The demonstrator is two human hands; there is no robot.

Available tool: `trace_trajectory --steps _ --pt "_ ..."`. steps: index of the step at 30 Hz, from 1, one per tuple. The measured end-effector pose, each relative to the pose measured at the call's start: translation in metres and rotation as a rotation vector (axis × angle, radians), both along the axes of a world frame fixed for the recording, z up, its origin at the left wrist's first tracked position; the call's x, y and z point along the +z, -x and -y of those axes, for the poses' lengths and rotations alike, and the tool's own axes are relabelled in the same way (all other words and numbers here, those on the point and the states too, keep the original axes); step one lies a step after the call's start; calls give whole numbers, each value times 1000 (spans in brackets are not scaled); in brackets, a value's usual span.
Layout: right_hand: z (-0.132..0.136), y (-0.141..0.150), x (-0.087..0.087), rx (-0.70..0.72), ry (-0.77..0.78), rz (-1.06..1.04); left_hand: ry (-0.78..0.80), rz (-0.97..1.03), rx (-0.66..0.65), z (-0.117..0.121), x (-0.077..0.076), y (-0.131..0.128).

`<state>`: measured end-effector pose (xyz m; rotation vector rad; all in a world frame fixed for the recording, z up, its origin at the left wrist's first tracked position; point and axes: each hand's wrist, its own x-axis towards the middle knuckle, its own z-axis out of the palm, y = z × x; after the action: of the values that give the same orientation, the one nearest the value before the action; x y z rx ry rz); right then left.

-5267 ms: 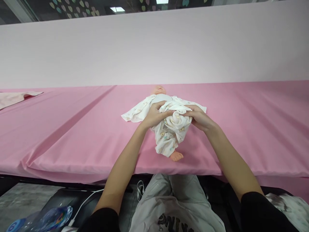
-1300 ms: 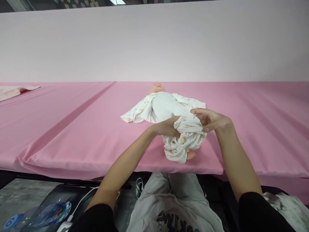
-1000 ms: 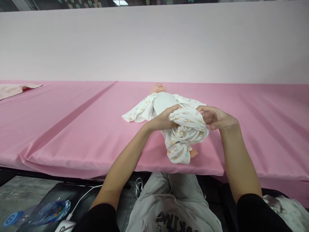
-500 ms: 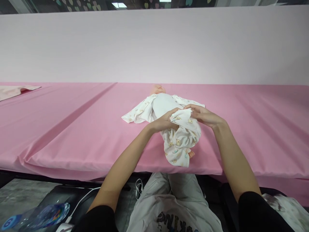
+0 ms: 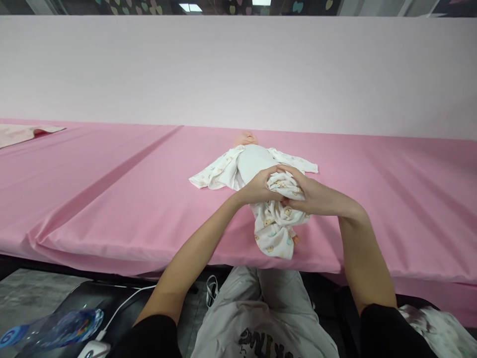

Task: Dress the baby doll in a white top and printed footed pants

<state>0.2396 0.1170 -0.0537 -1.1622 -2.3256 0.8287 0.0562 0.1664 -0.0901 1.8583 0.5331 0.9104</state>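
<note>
A baby doll (image 5: 252, 158) lies on its back on the pink table (image 5: 112, 199), head away from me, white torso bare. An open white printed top (image 5: 219, 170) is spread under its shoulders. Printed baby trousers (image 5: 276, 226) are bunched around its legs near the table's front edge. My left hand (image 5: 259, 186) and my right hand (image 5: 303, 191) are both closed on the bunched waist of the trousers, close together at the doll's hips. One doll foot barely shows under the cloth.
A pale pink cloth (image 5: 22, 133) lies at the far left of the table. A pale wall panel rises behind. Below the table edge are my lap, a white cable (image 5: 126, 303), a plastic water bottle (image 5: 55, 330) and patterned cloth (image 5: 436, 325) at lower right.
My hands have come closer together at the doll's hips, gathering the trousers' waist. The doll's foot, plain five seconds ago, is now almost covered by the cloth.
</note>
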Motion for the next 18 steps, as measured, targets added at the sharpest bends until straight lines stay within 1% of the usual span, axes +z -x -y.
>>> trace_trajectory --steps 3,7,8,13,16,18 --pt "-5 -18 5 50 22 22 -17 -17 -7 0 0 -1" --pt "-13 -36 5 -58 65 201 69 -18 -15 1 -2 -1" --pt "-16 -38 3 -61 63 221 85 -15 -20 0 -3 -1" --pt "-28 -34 -5 116 114 159 187 27 -88 -3 -9 -2" --pt "-30 -29 -9 157 148 135 242 75 -111 -5 -12 -3" --pt "-30 -26 -10 166 142 106 298 101 -104 -6 -14 -4"
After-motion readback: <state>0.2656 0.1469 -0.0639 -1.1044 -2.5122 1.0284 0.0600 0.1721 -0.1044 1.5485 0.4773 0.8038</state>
